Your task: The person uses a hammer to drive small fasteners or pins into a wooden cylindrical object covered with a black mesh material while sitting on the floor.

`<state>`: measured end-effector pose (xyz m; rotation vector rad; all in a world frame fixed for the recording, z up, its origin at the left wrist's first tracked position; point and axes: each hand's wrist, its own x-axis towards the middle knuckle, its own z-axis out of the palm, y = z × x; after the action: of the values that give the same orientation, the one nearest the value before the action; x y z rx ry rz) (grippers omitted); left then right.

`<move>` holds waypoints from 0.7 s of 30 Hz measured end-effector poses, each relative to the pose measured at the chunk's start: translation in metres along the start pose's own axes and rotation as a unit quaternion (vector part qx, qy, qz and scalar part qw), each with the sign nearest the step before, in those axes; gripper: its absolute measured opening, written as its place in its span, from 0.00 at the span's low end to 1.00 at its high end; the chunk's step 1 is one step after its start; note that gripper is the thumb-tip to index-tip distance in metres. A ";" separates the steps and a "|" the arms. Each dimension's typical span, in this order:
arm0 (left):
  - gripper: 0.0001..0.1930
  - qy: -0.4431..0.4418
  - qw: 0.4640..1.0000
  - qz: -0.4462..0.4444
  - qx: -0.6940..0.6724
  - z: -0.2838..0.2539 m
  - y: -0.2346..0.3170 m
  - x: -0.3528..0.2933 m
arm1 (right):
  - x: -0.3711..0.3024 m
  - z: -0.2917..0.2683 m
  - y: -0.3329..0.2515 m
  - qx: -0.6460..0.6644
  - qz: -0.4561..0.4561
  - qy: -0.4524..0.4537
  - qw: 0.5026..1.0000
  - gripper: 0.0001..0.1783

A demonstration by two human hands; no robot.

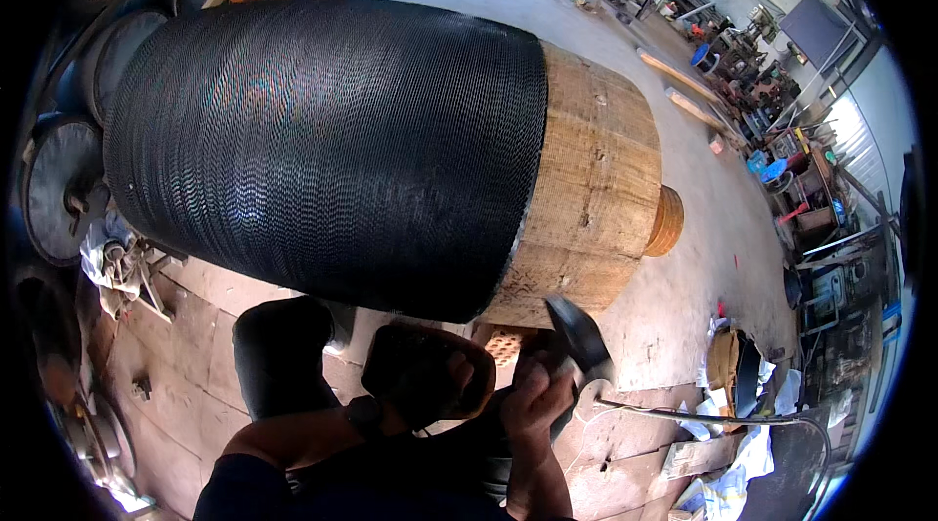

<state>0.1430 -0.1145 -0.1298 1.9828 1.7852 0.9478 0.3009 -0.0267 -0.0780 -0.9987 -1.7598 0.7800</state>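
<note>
A large roller stands before me, its wide left part covered in finely ridged black material [332, 150] and its right end bare wood [591, 169]. My right hand [535, 399] is closed around a hammer, whose dark, slightly blurred head [578, 337] is just below the wooden end. To its left, in deep shadow, my left hand [430, 389] has bent fingers against a dark, rounded piece with a brown edge [479, 386]. What those fingers grip cannot be made out. A dark watch [364, 413] is on my left wrist.
A round wooden stub [666, 222] sticks out of the roller's right end. Drum-like round shapes [63, 189] line the left side. A dark rod [703, 415], cardboard [723, 365] and scraps lie at lower right. Long timbers [696, 110] and cluttered shelves are farther right.
</note>
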 end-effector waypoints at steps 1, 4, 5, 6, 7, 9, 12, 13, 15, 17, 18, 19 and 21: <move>0.20 -0.020 0.985 0.054 0.160 0.006 -0.004 -0.001 | 0.004 0.002 0.003 -0.040 -0.065 0.002 0.997 0.11; 0.23 0.051 0.988 0.088 0.114 -0.014 0.005 0.009 | 0.032 0.021 -0.026 -0.213 -0.051 0.019 0.975 0.12; 0.24 0.075 0.987 0.097 0.104 -0.021 0.007 0.016 | 0.039 0.025 -0.016 -0.215 0.096 -0.066 0.970 0.12; 0.25 0.089 0.986 0.099 0.102 -0.027 0.011 0.020 | 0.037 0.021 -0.015 -0.190 0.081 -0.065 0.976 0.11; 0.26 0.088 0.988 0.099 0.076 -0.030 0.012 0.020 | 0.031 0.016 -0.016 -0.164 0.065 -0.063 0.982 0.11; 0.28 0.077 0.992 0.096 0.004 -0.030 0.008 0.023 | 0.018 0.018 -0.015 -0.106 -0.010 0.050 0.993 0.15; 0.30 0.106 0.987 0.115 -0.044 -0.029 0.005 0.024 | 0.011 0.023 0.008 -0.080 -0.100 0.084 0.988 0.17; 0.30 0.127 0.983 0.126 -0.045 -0.030 0.004 0.026 | 0.007 0.025 0.015 -0.075 -0.118 0.082 0.987 0.18; 0.28 0.122 0.986 0.116 -0.007 -0.052 0.014 0.032 | 0.029 0.029 -0.001 -0.230 -0.042 -0.034 0.972 0.14; 0.24 0.140 0.981 0.127 0.033 -0.068 0.012 0.042 | 0.033 0.020 -0.024 -0.167 0.065 -0.086 0.980 0.11; 0.21 0.164 0.974 0.145 0.051 -0.073 0.006 0.050 | 0.030 0.022 -0.020 -0.115 0.005 -0.012 0.993 0.12; 0.19 0.187 0.966 0.163 0.069 -0.079 -0.002 0.059 | 0.024 0.023 -0.012 -0.063 -0.055 0.061 0.995 0.13; 0.17 0.228 0.946 0.186 0.132 -0.095 -0.015 0.074 | 0.020 0.022 0.009 -0.048 -0.084 0.053 0.994 0.14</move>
<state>0.0706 -0.0593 -0.0495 2.4903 1.8780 1.4521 0.2787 -0.0064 -0.0851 -0.9233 -1.7756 0.5312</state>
